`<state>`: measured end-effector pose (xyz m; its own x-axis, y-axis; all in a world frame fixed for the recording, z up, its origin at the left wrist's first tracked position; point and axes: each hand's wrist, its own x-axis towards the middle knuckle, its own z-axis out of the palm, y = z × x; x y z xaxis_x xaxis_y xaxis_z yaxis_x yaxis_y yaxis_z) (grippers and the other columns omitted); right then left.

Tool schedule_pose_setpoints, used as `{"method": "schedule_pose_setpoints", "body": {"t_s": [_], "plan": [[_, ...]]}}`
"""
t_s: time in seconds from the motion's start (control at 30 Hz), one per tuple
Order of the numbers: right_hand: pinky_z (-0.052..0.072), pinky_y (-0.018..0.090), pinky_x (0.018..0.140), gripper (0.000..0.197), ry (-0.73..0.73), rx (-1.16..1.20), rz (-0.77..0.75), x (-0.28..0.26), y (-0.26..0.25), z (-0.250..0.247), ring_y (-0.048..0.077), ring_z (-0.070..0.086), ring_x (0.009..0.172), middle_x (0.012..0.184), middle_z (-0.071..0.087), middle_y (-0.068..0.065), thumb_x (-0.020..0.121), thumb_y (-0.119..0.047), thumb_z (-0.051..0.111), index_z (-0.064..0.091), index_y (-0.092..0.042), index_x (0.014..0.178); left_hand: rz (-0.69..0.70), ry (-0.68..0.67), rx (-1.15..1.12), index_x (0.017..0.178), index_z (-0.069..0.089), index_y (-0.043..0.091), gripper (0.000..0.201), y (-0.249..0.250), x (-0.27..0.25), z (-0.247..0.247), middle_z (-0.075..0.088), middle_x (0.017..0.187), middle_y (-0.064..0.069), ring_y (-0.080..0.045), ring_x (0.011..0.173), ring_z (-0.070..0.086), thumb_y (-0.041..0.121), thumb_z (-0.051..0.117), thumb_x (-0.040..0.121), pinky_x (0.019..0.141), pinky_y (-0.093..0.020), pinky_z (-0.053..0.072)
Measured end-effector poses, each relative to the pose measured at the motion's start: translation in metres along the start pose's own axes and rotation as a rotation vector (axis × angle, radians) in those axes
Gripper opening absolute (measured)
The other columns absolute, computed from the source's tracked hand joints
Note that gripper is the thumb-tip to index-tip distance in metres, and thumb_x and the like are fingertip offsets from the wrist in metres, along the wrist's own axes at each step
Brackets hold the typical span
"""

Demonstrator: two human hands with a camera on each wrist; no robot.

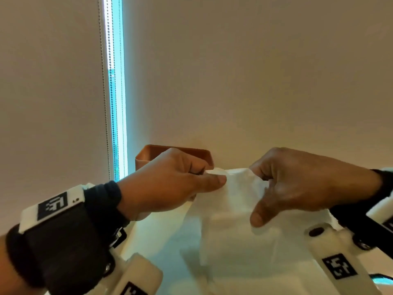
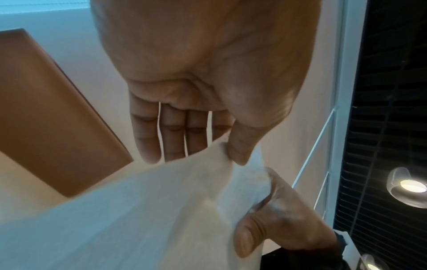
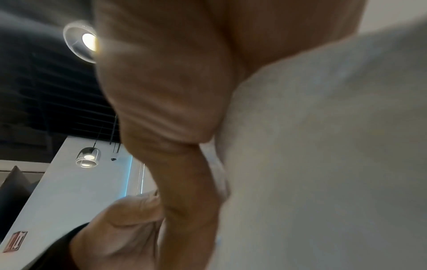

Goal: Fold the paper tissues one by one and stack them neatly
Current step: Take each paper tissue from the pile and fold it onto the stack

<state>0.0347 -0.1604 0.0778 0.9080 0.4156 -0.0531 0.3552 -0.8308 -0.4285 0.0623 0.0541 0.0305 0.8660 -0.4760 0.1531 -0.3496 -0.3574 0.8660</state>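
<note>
A white paper tissue [image 1: 234, 220] is held up in the air between both hands and hangs down in soft folds. My left hand [image 1: 213, 177] pinches its upper left corner between thumb and forefinger; the left wrist view shows that thumb pressing the tissue [image 2: 138, 210] against the fingers [image 2: 175, 138]. My right hand [image 1: 258, 179] has its fingers curled over the upper right edge, with the thumb pointing down in front of the sheet. In the right wrist view the tissue [image 3: 323, 164] fills the right half, lying along the thumb. No stack of folded tissues is visible.
A brown open box [image 1: 146, 156] stands behind my left hand against the beige wall. A blind cord [image 1: 106, 92] and a bright window strip run down at the left. Pale tabletop [image 1: 153, 237] shows below the hands.
</note>
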Motion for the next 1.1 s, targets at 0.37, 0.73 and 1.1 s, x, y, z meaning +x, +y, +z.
{"method": "schedule_pose_setpoints", "body": {"t_s": [0.37,0.73,1.1], "plan": [[0.06,0.037,0.06,0.029,0.104,0.397,-0.215,0.019,-0.005,-0.039,0.031,0.071,0.065,0.082,0.075,0.021,0.069,-0.029,0.077,0.079,-0.004,0.083,0.076,-0.022,-0.154,0.11,0.071,0.015,0.042,0.003,-0.014,-0.029,0.075,0.105,-0.008,-0.027,0.096,0.072,0.019,0.08,0.07,0.083,-0.041,0.057],[0.061,0.029,0.069,0.057,0.311,0.862,-0.276,0.062,-0.013,-0.042,0.024,0.074,0.091,0.117,0.072,0.013,0.074,-0.016,0.073,0.061,-0.01,0.129,-0.016,0.211,-0.763,0.111,0.07,0.009,0.049,-0.025,-0.049,-0.076,0.071,0.1,-0.015,-0.032,0.076,0.066,0.028,0.075,0.067,0.07,-0.04,0.061],[0.056,0.026,0.06,0.061,0.345,1.032,-0.288,0.106,-0.036,0.001,0.01,0.072,0.074,0.102,0.075,-0.003,0.071,-0.02,0.077,0.063,-0.037,0.128,-0.016,0.705,-0.723,0.135,0.049,0.037,0.083,-0.025,-0.09,-0.08,0.075,0.088,-0.014,-0.02,0.056,0.065,0.009,0.069,0.06,0.05,-0.031,0.059]]}}
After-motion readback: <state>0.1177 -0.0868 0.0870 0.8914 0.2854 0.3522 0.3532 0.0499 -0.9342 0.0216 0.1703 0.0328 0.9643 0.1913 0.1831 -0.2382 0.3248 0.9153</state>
